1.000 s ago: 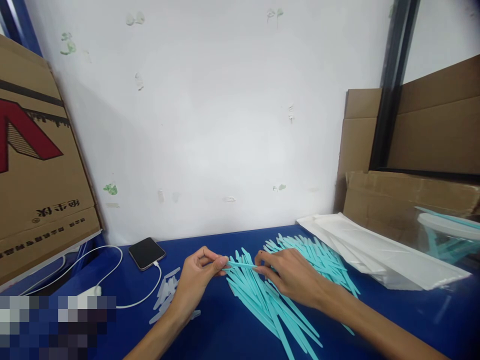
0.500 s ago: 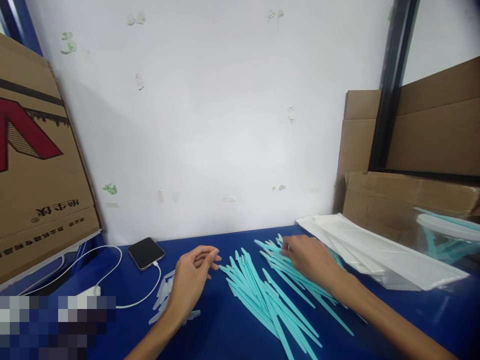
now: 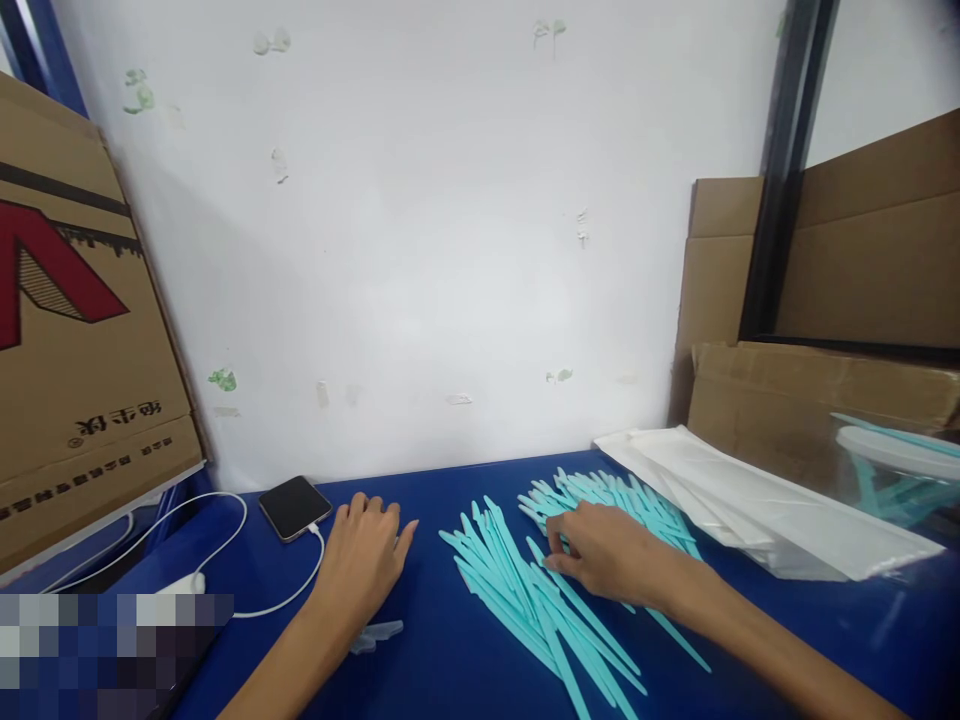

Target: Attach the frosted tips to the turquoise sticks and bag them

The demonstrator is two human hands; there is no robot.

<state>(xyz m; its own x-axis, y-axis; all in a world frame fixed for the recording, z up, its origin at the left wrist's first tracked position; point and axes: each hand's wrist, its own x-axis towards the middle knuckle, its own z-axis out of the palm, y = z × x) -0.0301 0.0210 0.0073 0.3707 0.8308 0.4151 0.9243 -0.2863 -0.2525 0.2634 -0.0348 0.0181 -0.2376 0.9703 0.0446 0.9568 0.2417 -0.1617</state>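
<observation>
My left hand (image 3: 361, 560) is palm down on the blue table, thumb held away from its bent fingers. It covers most of a group of small translucent plastic pieces (image 3: 381, 632), a few of which show beside the wrist. My right hand (image 3: 600, 548) has its fingers curled, with thumb and index at the upper end of a slim teal plastic stick (image 3: 589, 610) in the nearer bunch. That bunch of teal sticks (image 3: 510, 590) fans out between my hands. Under and behind my right hand lies a second heap of teal sticks (image 3: 600, 488), partly hidden by it.
A phone (image 3: 295, 507) with a white cable (image 3: 304, 600) lies at the left. White plastic bags (image 3: 720, 490) are stacked right of the heap. A clear tub (image 3: 896, 480) with teal sticks stands far right. Cardboard boxes (image 3: 82, 330) border both sides; a white wall (image 3: 450, 250) rises behind.
My left hand has moved left and turned palm down over the translucent pieces, its pinch opened. My right hand has come down and left from the rear heap to the nearer bunch.
</observation>
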